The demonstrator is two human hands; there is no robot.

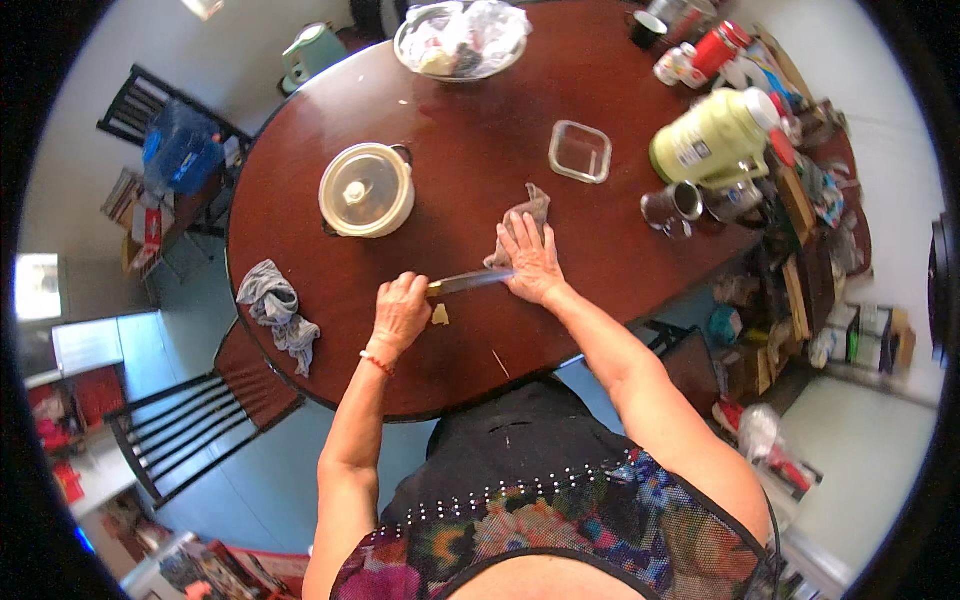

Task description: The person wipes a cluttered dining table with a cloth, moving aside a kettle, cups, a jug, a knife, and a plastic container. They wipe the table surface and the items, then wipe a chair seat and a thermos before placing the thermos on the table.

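Observation:
My left hand (pixel 401 309) is closed around the handle of a knife (pixel 472 281), just above the dark red wooden table (pixel 465 157). The blade reaches to the right, its far end meeting or passing the thumb side of my right hand (pixel 531 259); contact there is unclear. With fingers spread, my right hand rests on a crumpled brown cloth (pixel 534 204), covering part of it. A small pale yellow scrap (pixel 440 314) lies beside my left hand. Beyond my left hand stands a cream pot with a glass lid (pixel 365 190).
An empty square glass container (pixel 580 152) sits past the cloth. At right are a yellow-green thermos jug (pixel 712 139) and a metal cup (pixel 673 206). A grey cloth (pixel 279 311) lies by the left edge. A bowl with plastic bags (pixel 461 41) stands at the far side. One chair (pixel 202 420) is lower left.

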